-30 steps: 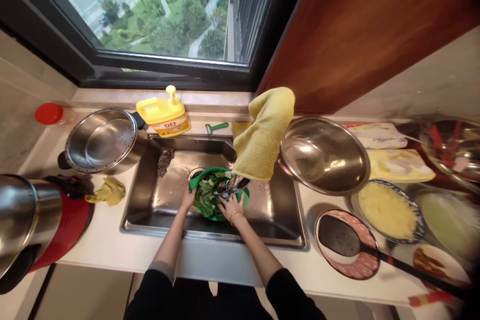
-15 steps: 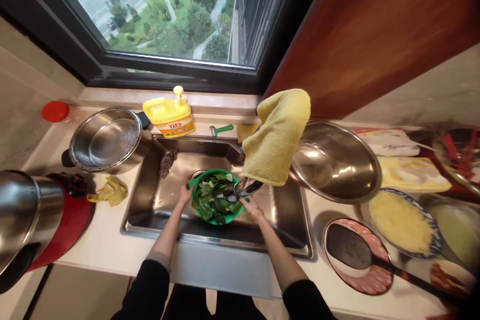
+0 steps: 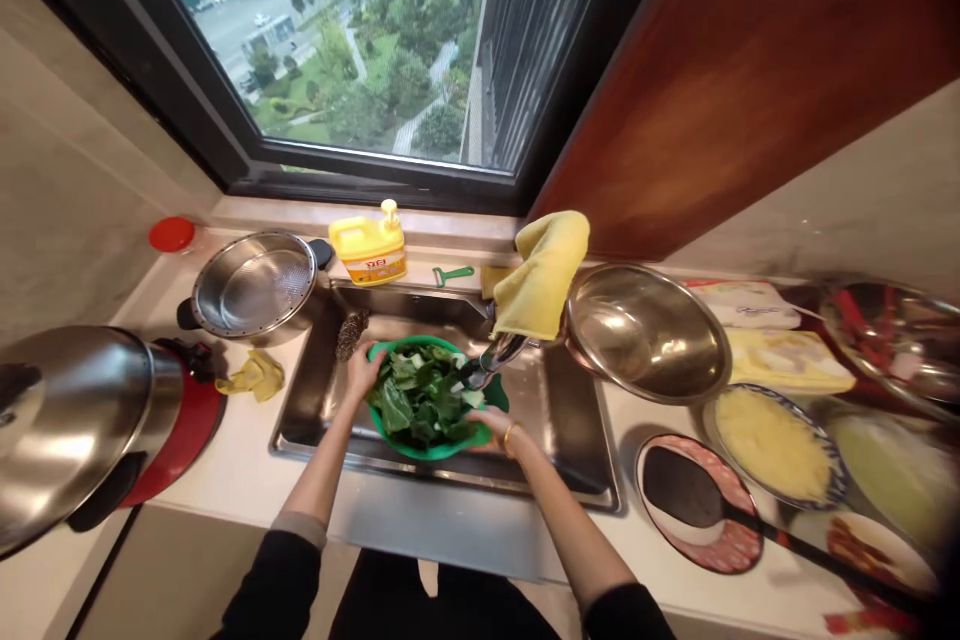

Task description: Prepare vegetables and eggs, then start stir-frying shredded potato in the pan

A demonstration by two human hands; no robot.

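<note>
A green basket (image 3: 426, 453) full of chopped leafy greens (image 3: 420, 395) is held over the steel sink (image 3: 555, 420). My left hand (image 3: 361, 372) grips its left rim, fingers closed round the edge. On the right side my right hand (image 3: 491, 425) clasps the rim, with its fingertips partly hidden by the basket and leaves. The faucet (image 3: 495, 357) reaches over the basket's right side, its spout end close to the greens. A yellow cloth (image 3: 541, 272) drapes over the faucet's top. A dark green patch, perhaps a leaf, shows beyond my right hand.
A steel scrubber (image 3: 351, 334) lies in the sink's left corner. Behind stand a yellow detergent bottle (image 3: 371, 250) and a green peeler (image 3: 454, 274). Pots (image 3: 255, 285) crowd the left counter. At right are a large steel bowl (image 3: 652, 335) and a plate of sliced meat (image 3: 697, 555) under a spatula (image 3: 682, 488).
The basket has come up closer and tipped a little, showing more of the greens. Both my hands moved with it, and the right one has shifted down along the rim. The view has tilted.
</note>
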